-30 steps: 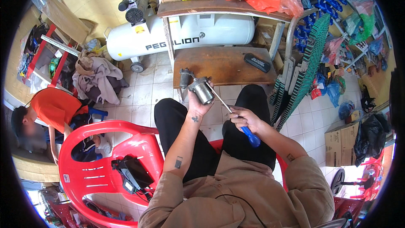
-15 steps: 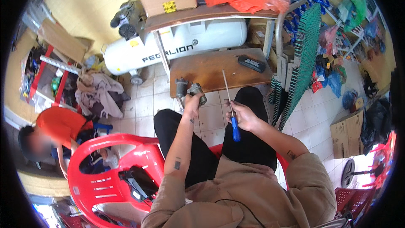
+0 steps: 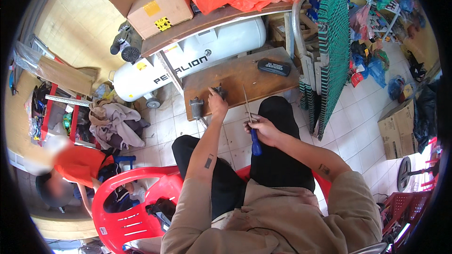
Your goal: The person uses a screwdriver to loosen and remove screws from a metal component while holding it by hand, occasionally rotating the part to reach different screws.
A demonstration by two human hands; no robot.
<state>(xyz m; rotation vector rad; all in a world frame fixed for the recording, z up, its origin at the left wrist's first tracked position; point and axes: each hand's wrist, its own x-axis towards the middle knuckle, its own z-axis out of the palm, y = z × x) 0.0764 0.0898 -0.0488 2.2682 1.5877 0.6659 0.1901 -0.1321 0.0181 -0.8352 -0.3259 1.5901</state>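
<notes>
My left hand (image 3: 217,104) reaches over the near edge of a low brown wooden bench (image 3: 240,82). Its fingers are round a small dark grey metal part (image 3: 221,91), which appears to rest on the bench top. Just left of that stands a second grey metal piece, cylindrical in shape (image 3: 196,107), at the bench's corner. Above my right thigh, my right hand (image 3: 263,129) is closed on a screwdriver (image 3: 256,146) with a blue handle. The long thin shaft points up and away toward the bench. A black case (image 3: 274,67) lies farther back on the bench.
A white air compressor tank (image 3: 188,61) sits behind the bench, below a shelf with a cardboard box (image 3: 160,9). A folded green woven cot (image 3: 334,56) stands at the right. At the left are a red plastic chair (image 3: 106,207) and a person in orange (image 3: 82,162).
My left hand has carried the metal part forward and down onto the bench. My right hand has shifted slightly left with the screwdriver. The whole view has turned a little.
</notes>
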